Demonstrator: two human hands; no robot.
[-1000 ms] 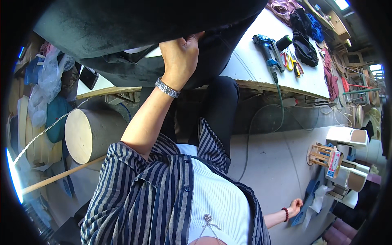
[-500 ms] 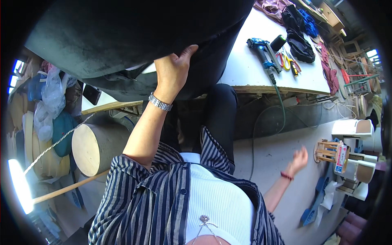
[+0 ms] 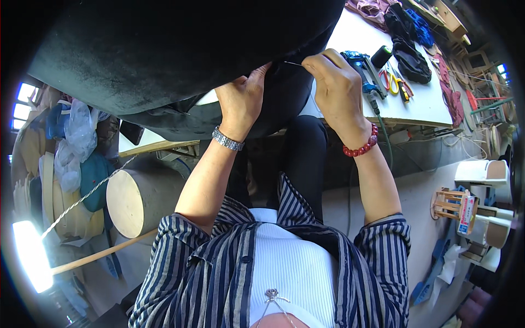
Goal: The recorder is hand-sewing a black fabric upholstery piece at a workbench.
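A large, rounded piece covered in black velvety fabric [image 3: 153, 65] fills the top of the view and rests on the white-topped table [image 3: 426, 106]. My left hand [image 3: 240, 104] is closed on a fold of the black fabric along its seam, with the fingertips hidden behind it. Just right of it, my right hand [image 3: 340, 90] pinches a thin metal needle [image 3: 293, 63], its tip pointing left toward the fabric by my left thumb. Whether the needle touches the cloth I cannot tell. Any thread on it is too fine to see.
A blue staple gun [image 3: 361, 65] with a green hose, a black thread spool [image 3: 381, 56], yellow-handled scissors [image 3: 394, 85] and pliers [image 3: 404, 90] lie right of my right hand. A phone [image 3: 131, 133] sits at the table's left edge. Below it stands a large cylinder [image 3: 126, 203].
My right hand has come up from low on the right to the black fabric, with the needle now showing in its fingers. My left hand keeps its hold on the fabric.
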